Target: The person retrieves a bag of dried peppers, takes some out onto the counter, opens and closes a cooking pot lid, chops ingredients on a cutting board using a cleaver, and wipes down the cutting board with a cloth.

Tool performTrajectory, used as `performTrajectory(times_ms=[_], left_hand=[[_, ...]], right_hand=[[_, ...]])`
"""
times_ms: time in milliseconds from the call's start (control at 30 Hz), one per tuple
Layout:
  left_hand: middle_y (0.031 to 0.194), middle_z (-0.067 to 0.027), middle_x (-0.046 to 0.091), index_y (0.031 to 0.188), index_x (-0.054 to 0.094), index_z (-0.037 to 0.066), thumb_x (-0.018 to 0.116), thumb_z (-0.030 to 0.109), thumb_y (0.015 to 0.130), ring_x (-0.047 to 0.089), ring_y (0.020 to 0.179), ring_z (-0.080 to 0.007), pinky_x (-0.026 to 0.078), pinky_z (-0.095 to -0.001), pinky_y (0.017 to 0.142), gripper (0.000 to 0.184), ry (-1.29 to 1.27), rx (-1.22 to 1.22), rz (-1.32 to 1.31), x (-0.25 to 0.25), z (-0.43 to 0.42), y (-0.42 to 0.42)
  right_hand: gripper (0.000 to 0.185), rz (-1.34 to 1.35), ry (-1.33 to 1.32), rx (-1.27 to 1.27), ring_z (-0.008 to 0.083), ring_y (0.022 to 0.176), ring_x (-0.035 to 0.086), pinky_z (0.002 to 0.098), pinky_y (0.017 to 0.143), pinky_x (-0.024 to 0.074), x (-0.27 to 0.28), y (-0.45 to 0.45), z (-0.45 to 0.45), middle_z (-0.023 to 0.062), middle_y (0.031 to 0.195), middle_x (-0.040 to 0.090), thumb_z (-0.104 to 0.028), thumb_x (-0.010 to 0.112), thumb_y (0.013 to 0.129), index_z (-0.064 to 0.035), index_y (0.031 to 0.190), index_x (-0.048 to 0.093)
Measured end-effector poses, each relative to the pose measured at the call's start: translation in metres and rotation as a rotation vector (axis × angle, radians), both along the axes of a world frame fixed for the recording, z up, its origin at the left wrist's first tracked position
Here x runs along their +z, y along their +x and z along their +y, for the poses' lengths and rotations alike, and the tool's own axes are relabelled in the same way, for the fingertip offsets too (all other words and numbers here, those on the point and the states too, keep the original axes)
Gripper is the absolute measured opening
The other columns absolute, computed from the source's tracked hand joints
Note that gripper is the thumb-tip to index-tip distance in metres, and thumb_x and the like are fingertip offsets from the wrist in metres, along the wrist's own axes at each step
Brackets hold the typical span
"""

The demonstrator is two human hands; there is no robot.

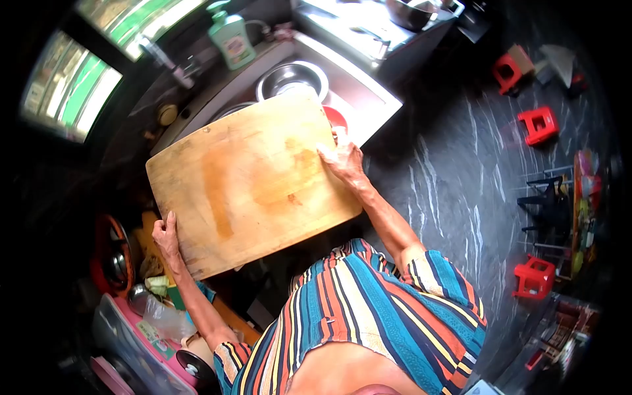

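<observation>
A large wooden cutting board (257,184) with rounded corners and orange-brown stains is held up between both hands. My left hand (166,236) grips its left edge, thumb on the face and the other fingers partly behind. On the right edge, my right hand (343,160) clasps the board with its thumb on top. The board covers part of the sink (355,92). Behind its far edge show a steel bowl (293,76) and a piece of a red bowl (336,118).
A green pump bottle (232,43) and a faucet (168,62) stand behind the sink. Bins and a pink-rimmed plastic box (141,336) crowd the lower left. Red stools (538,125) stand on the dark floor (447,178) at right. A pot (409,13) sits on the counter.
</observation>
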State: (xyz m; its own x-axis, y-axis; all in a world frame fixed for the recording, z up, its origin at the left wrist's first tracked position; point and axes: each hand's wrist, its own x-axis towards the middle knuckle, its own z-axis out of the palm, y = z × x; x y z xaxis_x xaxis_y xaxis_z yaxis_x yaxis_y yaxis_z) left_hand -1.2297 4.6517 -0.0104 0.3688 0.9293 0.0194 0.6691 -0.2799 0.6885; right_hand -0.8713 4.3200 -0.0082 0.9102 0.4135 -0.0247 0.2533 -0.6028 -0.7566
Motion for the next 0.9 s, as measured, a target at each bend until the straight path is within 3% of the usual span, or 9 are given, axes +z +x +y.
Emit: performTrajectory(times_ms=[200,300,400,500,600,633,767,833,900], left_hand=[[0.062,0.0001,0.036,0.066,0.042,0.003,0.072,0.038,0.084,0.033,0.061,-0.014,0.034,-0.0334,0.053,0.05,-0.054,-0.198,-0.019,0.01,-0.066,0.077],[0.061,-0.0002,0.043,0.069,0.049,0.001,0.072,0.031,0.084,0.037,0.061,-0.0131,0.036,-0.0317,0.054,0.041,-0.156,-0.238,-0.072,-0.032,-0.11,0.123],[0.064,-0.0027,0.054,0.073,0.056,-0.002,0.073,0.026,0.082,0.046,0.061,-0.0113,0.041,-0.0304,0.057,0.033,-0.312,-0.308,-0.195,-0.026,-0.157,0.173],[0.06,-0.0055,0.053,0.068,0.054,-0.002,0.074,0.033,0.08,0.047,0.058,-0.0139,0.04,-0.0334,0.054,0.041,-0.338,-0.374,-0.064,-0.042,-0.201,0.238],[0.057,-0.0079,0.048,0.066,0.052,-0.002,0.074,0.038,0.079,0.045,0.057,-0.0158,0.039,-0.0357,0.053,0.047,-0.307,-0.481,0.011,-0.027,-0.258,0.325],[0.058,-0.0086,0.049,0.067,0.052,-0.003,0.074,0.038,0.078,0.045,0.057,-0.0167,0.039,-0.0365,0.053,0.048,-0.352,-0.507,0.001,-0.052,-0.226,0.305],[0.06,-0.0132,0.053,0.07,0.052,-0.003,0.073,0.043,0.078,0.05,0.059,-0.0212,0.042,-0.0387,0.057,0.051,-0.367,-0.61,-0.03,-0.057,-0.276,0.421],[0.061,-0.0146,0.054,0.069,0.052,-0.003,0.072,0.044,0.078,0.051,0.059,-0.0235,0.042,-0.0392,0.058,0.052,-0.345,-0.684,-0.022,-0.041,-0.3,0.473],[0.064,-0.0174,0.058,0.07,0.054,-0.002,0.072,0.047,0.076,0.057,0.061,-0.0304,0.044,-0.0414,0.059,0.053,-0.311,-0.752,-0.014,-0.064,-0.293,0.499]], right_hand=[[0.045,-0.005,0.022,-0.229,0.0281,0.086,0.068,0.0379,0.076,0.0519,-0.006,0.02,-0.093,0.0155,0.092,0.069,-0.028,0.075,0.077,-0.0031,0.109,0.057],[0.04,-0.171,-0.045,-0.286,0.0292,0.083,0.067,0.0381,0.072,0.0516,-0.04,0.039,-0.158,0.0179,0.091,0.069,-0.024,0.074,0.078,-0.0014,0.106,0.057],[0.042,-0.249,-0.116,-0.425,0.0328,0.09,0.065,0.0384,0.077,0.05,-0.031,0.037,-0.207,0.0219,0.096,0.067,-0.023,0.074,0.079,0.0015,0.108,0.057],[0.042,-0.298,-0.151,-0.524,0.0329,0.089,0.064,0.0376,0.077,0.0495,-0.042,0.068,-0.277,0.0218,0.096,0.066,-0.021,0.075,0.079,0.0036,0.107,0.057],[0.039,-0.299,-0.252,-0.602,0.025,0.082,0.063,0.0349,0.073,0.0486,-0.034,0.114,-0.361,0.0181,0.089,0.065,-0.019,0.074,0.079,0.0037,0.107,0.058],[0.038,-0.299,-0.308,-0.624,0.0231,0.08,0.062,0.034,0.071,0.0484,-0.025,0.105,-0.344,0.0171,0.088,0.065,-0.018,0.073,0.079,0.0038,0.106,0.057],[0.034,-0.197,-0.368,-0.755,0.0148,0.071,0.059,0.0297,0.065,0.0472,-0.041,0.133,-0.401,0.012,0.082,0.065,-0.015,0.071,0.081,0.004,0.105,0.057],[0.027,-0.125,-0.425,-0.785,0.0129,0.069,0.058,0.0281,0.063,0.0469,-0.099,0.173,-0.483,0.0091,0.08,0.065,-0.011,0.067,0.084,0.0039,0.104,0.057],[0.023,-0.101,-0.473,-0.795,0.012,0.067,0.058,0.0272,0.062,0.0467,-0.102,0.176,-0.477,0.0076,0.079,0.066,-0.009,0.066,0.086,0.0038,0.103,0.057]])
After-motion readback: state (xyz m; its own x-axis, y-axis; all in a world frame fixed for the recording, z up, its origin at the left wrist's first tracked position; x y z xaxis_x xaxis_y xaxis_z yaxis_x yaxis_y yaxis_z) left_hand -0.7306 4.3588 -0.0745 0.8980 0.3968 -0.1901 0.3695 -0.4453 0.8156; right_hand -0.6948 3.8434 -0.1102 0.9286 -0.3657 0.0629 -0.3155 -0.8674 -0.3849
